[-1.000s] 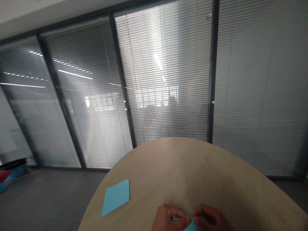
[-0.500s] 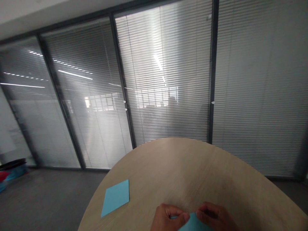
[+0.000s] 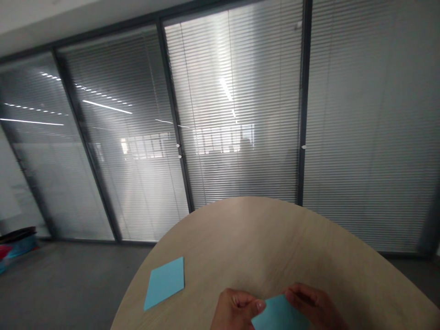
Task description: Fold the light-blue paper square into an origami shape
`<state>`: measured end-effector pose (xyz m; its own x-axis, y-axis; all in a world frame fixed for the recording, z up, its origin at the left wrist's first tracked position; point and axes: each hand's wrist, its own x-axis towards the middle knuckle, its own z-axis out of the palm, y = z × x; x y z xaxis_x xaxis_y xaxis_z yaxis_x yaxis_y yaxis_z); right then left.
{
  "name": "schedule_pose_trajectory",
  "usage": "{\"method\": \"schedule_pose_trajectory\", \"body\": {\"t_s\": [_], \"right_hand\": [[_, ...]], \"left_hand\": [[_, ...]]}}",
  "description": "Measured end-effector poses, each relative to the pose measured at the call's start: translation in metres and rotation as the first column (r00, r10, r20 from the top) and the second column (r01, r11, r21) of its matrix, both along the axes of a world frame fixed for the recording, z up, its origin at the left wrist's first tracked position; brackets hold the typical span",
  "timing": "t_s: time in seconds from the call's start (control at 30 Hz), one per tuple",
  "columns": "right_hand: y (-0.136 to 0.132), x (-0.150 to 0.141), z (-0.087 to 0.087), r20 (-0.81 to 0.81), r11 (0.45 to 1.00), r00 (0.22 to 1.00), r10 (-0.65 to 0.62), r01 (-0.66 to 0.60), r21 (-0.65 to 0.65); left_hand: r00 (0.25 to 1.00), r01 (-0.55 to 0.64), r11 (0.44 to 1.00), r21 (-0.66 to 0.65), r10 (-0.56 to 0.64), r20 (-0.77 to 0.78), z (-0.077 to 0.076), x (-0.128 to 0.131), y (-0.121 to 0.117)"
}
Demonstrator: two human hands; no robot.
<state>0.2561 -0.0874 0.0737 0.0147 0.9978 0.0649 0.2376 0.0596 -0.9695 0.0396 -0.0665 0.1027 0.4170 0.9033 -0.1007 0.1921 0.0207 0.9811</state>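
Your left hand (image 3: 235,311) and right hand (image 3: 311,308) are showing bare at the near edge of the view, cut off at the frame's lower border. You are wearing no gloves, rings or watch on the visible parts. No sleeve is reaching into view. Your fingernails are showing short and unpainted.

Both hands, left hand (image 3: 237,311) and right hand (image 3: 314,309), cut off at the bottom edge. Likewise the pinched light-blue paper sheet (image 3: 280,314). Colourful objects at far left (image 3: 15,245) too blurred to identify.
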Motion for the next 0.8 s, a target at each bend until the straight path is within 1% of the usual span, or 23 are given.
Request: {"method": "schedule_pose_trajectory", "body": {"t_s": [0.1, 0.2, 0.27, 0.43, 0.5, 0.63, 0.73, 0.8], "right_hand": [[-0.001, 0.001, 0.001, -0.012, 1.000, 1.000, -0.016, 0.016, 0.016], [0.000, 0.002, -0.002, -0.005, 0.993, 0.994, -0.106, 0.106, 0.055], [0.000, 0.004, -0.005, 0.010, 0.986, 0.990, -0.142, 0.140, 0.088], [-0.001, 0.006, -0.010, 0.030, 0.986, 0.993, -0.114, 0.110, 0.126], [0.000, 0.006, -0.011, 0.024, 0.983, 0.991, -0.130, 0.125, 0.132], [0.002, 0.007, -0.011, 0.018, 0.979, 0.986, -0.166, 0.162, 0.125], [0.002, 0.008, -0.009, 0.024, 0.984, 0.990, -0.139, 0.136, 0.114], [0.001, 0.008, -0.007, 0.018, 0.984, 0.990, -0.138, 0.135, 0.116]], "left_hand": [[1.000, -0.002, 1.000, -0.013, 0.002, -0.010, 0.004, 0.003, 0.000], [0.997, -0.060, 0.996, -0.064, 0.057, -0.043, 0.009, 0.006, -0.002], [0.996, -0.084, 0.992, -0.094, 0.079, -0.051, 0.010, 0.006, -0.003], [0.998, -0.066, 0.995, -0.076, 0.065, -0.015, 0.005, 0.003, -0.003], [0.998, -0.061, 0.995, -0.075, 0.062, 0.011, 0.004, 0.002, -0.002], [0.998, -0.057, 0.992, -0.113, 0.061, 0.035, 0.004, 0.003, -0.003], [0.998, -0.052, 0.993, -0.104, 0.054, 0.021, 0.003, 0.001, -0.003], [0.999, -0.035, 0.997, -0.069, 0.033, -0.026, 0.003, -0.002, -0.001]]}}
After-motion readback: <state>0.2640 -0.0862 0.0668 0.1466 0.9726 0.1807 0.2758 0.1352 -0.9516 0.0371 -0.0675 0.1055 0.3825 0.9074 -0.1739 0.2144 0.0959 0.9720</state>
